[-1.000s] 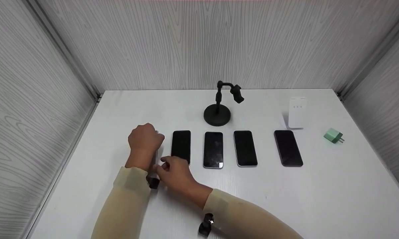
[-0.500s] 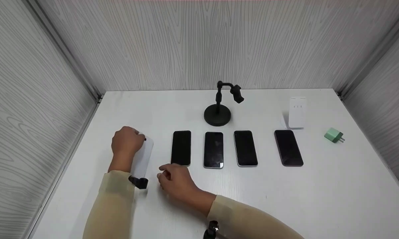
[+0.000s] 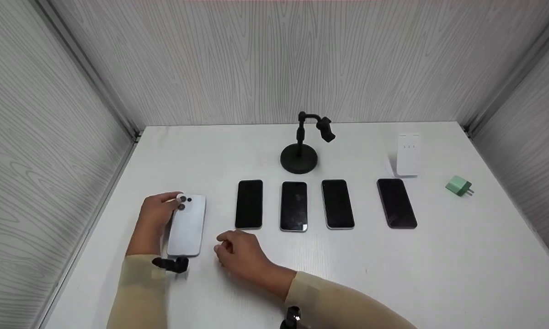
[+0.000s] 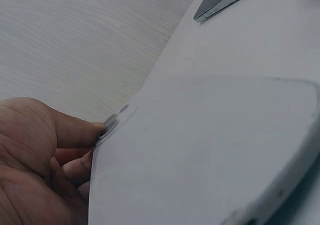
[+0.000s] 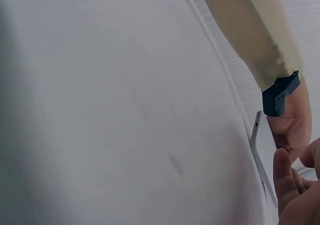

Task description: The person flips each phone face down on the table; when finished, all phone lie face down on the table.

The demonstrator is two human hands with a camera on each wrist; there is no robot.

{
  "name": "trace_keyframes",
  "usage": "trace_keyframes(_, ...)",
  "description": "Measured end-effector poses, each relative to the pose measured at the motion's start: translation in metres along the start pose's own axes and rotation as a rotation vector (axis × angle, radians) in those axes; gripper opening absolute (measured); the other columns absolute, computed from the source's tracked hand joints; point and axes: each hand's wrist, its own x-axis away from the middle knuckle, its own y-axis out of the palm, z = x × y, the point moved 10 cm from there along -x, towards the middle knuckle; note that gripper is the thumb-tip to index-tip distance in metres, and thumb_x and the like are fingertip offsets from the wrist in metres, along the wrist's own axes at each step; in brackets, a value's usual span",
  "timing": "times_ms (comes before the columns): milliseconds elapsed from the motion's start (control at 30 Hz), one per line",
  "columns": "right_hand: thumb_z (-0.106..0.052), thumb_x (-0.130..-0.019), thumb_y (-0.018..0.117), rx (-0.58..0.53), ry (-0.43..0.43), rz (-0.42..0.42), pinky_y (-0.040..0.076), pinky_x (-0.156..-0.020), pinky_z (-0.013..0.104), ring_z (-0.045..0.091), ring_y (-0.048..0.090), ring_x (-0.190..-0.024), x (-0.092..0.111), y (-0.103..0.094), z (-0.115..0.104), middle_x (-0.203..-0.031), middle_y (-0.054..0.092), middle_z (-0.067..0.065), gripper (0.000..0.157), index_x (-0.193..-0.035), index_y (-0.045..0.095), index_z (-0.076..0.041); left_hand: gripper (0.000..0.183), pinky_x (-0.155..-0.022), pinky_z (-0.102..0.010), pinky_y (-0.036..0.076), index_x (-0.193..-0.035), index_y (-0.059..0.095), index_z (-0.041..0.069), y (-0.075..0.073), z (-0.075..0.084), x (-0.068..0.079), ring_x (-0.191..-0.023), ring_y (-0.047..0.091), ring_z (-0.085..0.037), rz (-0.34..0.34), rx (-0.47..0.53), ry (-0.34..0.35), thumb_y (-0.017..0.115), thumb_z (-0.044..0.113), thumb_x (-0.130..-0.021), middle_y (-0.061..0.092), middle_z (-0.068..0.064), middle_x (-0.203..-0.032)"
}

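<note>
Smartphone (image 3: 186, 230), white-backed, rounded corners, dark camera lenses (image 3: 182, 207), apparently three; left hand (image 3: 156, 209) pinching upper corner; right hand (image 3: 241, 250) loosely curled.

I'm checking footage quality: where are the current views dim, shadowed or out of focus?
Head view: evenly lit and fairly sharp, with a soft shadow below the right hand; left wrist view: dimmer, the white phone's nearest edge blurred; right wrist view: the table soft and darkening at the left edge, the fingers clearer.
</note>
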Motion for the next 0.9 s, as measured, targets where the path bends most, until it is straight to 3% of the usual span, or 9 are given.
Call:
trace_keyframes(100,-0.017,-0.107,0.068,0.01,-0.001,0.0,0.054,-0.085,0.02,-0.004,0.062,-0.081,0.0,0.001,0.0,-0.09,0.073,-0.003,0.029,-0.127,0.075,0.003,0.048,-0.123,-0.047,0.043,-0.161,0.054,0.007,0.001,-0.006,0.0,-0.153,0.046,-0.033,-0.01,0.099,0.001,0.054,0.019,-0.114,0.046,-0.02,-0.169)
trace_keyframes(200,-0.017,-0.107,0.068,0.018,-0.001,0.001,0.055,-0.085,0.019,-0.004,0.063,-0.081,0.0,0.001,0.0,-0.091,0.074,-0.002,0.029,-0.127,0.075,0.003,0.049,-0.108,-0.032,0.05,-0.162,0.053,0.007,0.0,-0.01,-0.001,-0.137,0.057,-0.022,-0.019,0.145,0.007,0.054,0.02,-0.115,0.053,-0.019,-0.164)
trace_keyframes(333,-0.016,-0.106,0.069,0.016,0.007,-0.004,0.054,-0.082,0.018,-0.005,0.062,-0.08,-0.002,0.004,-0.001,-0.093,0.074,-0.002,0.029,-0.127,0.075,0.003,0.048,-0.088,-0.02,0.053,-0.16,0.055,0.005,-0.002,-0.011,0.0,-0.109,0.063,-0.006,-0.041,0.208,0.026,0.057,0.02,-0.114,0.072,-0.003,-0.132)
trace_keyframes(433,-0.016,-0.106,0.07,0.009,0.022,-0.011,0.054,-0.082,0.017,-0.006,0.063,-0.079,-0.005,0.007,0.001,-0.094,0.075,-0.002,0.029,-0.128,0.074,0.003,0.046,-0.082,-0.019,0.054,-0.158,0.056,0.004,-0.002,-0.012,0.001,-0.095,0.063,-0.001,-0.071,0.266,0.039,0.058,0.017,-0.114,0.073,0.015,-0.107)
trace_keyframes(500,-0.015,-0.106,0.07,0.005,0.036,-0.013,0.054,-0.083,0.017,-0.006,0.064,-0.079,-0.006,0.009,0.002,-0.095,0.075,-0.002,0.03,-0.129,0.074,0.003,0.044,-0.081,-0.019,0.054,-0.156,0.057,0.004,-0.002,-0.012,0.001,-0.093,0.064,-0.001,-0.089,0.294,0.045,0.059,0.016,-0.114,0.072,0.019,-0.102)
trace_keyframes(900,-0.016,-0.101,0.077,0.044,0.088,-0.01,0.057,-0.088,0.019,0.002,0.072,-0.096,-0.012,0.022,0.003,-0.111,0.08,0.004,0.038,-0.134,0.072,0.002,0.037,-0.081,-0.022,0.056,-0.147,0.064,0.002,0.0,-0.014,0.006,-0.091,0.069,-0.004,-0.138,0.336,0.078,0.061,0.01,-0.112,0.077,0.017,-0.099)
